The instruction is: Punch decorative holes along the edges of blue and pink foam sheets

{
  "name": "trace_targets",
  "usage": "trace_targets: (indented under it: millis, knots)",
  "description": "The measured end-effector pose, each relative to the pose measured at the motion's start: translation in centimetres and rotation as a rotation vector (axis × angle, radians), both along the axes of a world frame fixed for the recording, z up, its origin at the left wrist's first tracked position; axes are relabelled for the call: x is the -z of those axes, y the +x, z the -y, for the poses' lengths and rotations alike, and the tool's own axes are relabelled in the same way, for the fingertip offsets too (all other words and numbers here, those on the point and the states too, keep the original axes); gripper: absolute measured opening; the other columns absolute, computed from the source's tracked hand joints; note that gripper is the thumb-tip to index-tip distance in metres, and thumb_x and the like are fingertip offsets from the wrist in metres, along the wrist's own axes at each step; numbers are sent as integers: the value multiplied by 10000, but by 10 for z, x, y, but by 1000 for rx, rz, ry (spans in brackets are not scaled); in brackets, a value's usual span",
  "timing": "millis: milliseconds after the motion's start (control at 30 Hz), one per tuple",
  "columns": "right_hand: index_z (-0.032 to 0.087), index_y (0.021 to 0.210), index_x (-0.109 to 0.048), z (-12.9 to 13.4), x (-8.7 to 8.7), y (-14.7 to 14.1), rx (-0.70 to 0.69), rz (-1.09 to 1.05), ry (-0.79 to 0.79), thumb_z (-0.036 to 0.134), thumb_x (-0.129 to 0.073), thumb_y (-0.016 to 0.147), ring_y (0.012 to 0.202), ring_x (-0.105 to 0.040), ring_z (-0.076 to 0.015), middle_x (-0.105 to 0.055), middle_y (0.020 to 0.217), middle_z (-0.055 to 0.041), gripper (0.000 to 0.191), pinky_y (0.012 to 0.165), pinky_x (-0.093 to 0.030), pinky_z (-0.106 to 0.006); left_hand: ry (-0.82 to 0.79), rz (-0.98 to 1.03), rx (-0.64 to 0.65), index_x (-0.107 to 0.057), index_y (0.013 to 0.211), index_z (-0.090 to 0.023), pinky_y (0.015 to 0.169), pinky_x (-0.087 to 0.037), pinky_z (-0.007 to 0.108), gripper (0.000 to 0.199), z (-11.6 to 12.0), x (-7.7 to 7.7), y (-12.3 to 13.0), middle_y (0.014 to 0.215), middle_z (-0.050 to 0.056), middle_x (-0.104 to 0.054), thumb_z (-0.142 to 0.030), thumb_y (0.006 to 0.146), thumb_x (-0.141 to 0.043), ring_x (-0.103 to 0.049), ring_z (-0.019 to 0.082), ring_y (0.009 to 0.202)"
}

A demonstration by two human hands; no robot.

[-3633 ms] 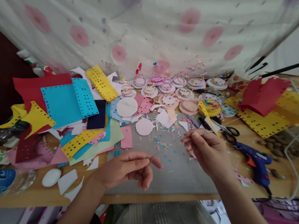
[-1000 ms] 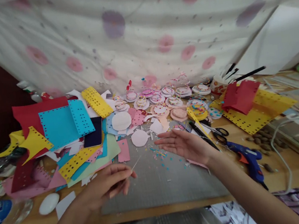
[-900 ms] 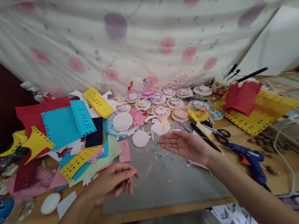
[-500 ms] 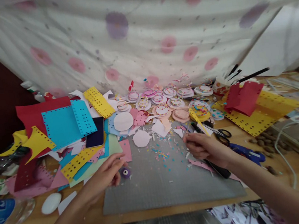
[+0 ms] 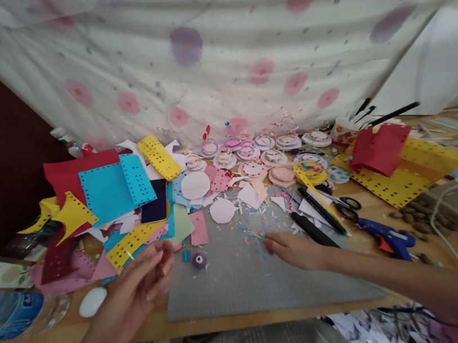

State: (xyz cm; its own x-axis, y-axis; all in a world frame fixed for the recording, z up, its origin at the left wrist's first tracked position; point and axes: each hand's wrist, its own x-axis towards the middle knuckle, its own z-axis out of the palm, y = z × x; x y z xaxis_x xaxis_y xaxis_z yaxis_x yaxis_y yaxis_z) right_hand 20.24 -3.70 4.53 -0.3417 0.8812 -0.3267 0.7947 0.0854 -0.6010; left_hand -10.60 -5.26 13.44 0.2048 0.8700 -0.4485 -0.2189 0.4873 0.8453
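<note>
My left hand (image 5: 147, 274) hovers at the left edge of the grey cutting mat (image 5: 238, 295), its fingers loosely curved and apart, holding nothing visible. Close to its fingertips are a small purple ball with an eye-like white spot (image 5: 199, 261) and a tiny blue piece (image 5: 187, 255). Over the middle of the mat my right hand (image 5: 295, 250) points left with its fingers bunched together. Its fingertips are beside scattered paper bits (image 5: 251, 234); anything between them is hidden. A black pen-like tool (image 5: 311, 229) lies just behind the right hand. White paper discs (image 5: 222, 210) rest farther back.
Decorated paper discs (image 5: 273, 157) line the back by the curtain. Coloured punched sheets (image 5: 104, 192) pile up at left, near a water bottle (image 5: 18, 312). On the right are scissors (image 5: 348, 206), a blue glue gun (image 5: 391, 234) and a red punched sheet (image 5: 380, 150).
My right hand has moved left and down to the paper bits, uncovering the black tool. My left hand has drawn back from the purple ball, and the tiny blue piece now shows.
</note>
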Motion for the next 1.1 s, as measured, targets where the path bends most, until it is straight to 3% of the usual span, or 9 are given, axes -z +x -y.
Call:
trace_targets:
  millis: [133,300,400,567,633,700,867,1000,1100]
  knots:
    - [141,828,-624,-4,7,-9,-117,245,-11,271,-338,939,716,-664,-233,-686,763,-124,333,618,-436,-301,2,165,-102,-663,815,-162,568,-436,160,191,27,8,6,736,5,-551,-272,692,-757,-461,67,590]
    - [115,1093,-576,-7,7,-15,-212,431,52,285,-310,948,794,-680,-295,-704,895,-184,348,640,-461,-348,-22,146,-269,-676,813,-166,565,-443,155,188,51,24,23,678,18,-598,-263,687,-778,-536,99,637]
    - [102,1091,-581,-16,3,-18,-263,482,48,262,-315,943,786,-682,-299,-708,906,-192,343,629,-466,-355,30,134,-253,-680,903,-178,539,-446,180,244,56,25,33,616,19,-617,-315,715,-753,-554,112,583]
    - [113,1030,-605,-41,-10,-19,-352,464,61,381,-408,925,736,-664,-267,-699,821,-149,349,624,-464,-340,62,58,-229,-624,1020,-174,431,-362,155,326,55,28,35,606,16,-634,-372,770,-689,-507,75,445]
    - [145,958,-632,-53,-16,-17,-426,399,127,429,-475,900,791,-644,-248,-681,842,-125,330,706,-460,-341,59,18,-278,-591,1028,-187,397,-315,134,351,53,30,32,610,6,-635,-387,760,-697,-487,58,412]
    - [159,910,-646,-65,-17,-16,-475,316,225,373,-468,921,866,-612,-219,-653,906,-119,279,792,-433,-326,49,-2,-331,-566,985,-205,377,-286,118,346,50,31,27,607,-11,-633,-400,740,-715,-456,42,386]
    - [144,943,-627,-88,-1,-21,-546,334,480,201,-445,936,872,-575,-186,-614,945,-109,191,749,-409,-276,33,-22,-404,-570,881,-196,376,-327,108,358,43,33,19,565,-23,-610,-445,693,-745,-417,43,396]
    - [126,931,-613,-94,13,-29,-583,414,495,162,-452,927,861,-587,-199,-626,944,-117,166,752,-408,-297,41,-71,-474,-620,878,-178,373,-344,104,368,38,31,11,543,-20,-596,-443,665,-761,-431,51,410]
    - [120,952,-596,-95,15,-28,-584,445,496,132,-431,928,871,-595,-204,-631,945,-117,167,758,-415,-309,67,-114,-522,-635,895,-184,351,-301,84,379,36,26,-2,528,-31,-586,-429,645,-779,-393,27,377]
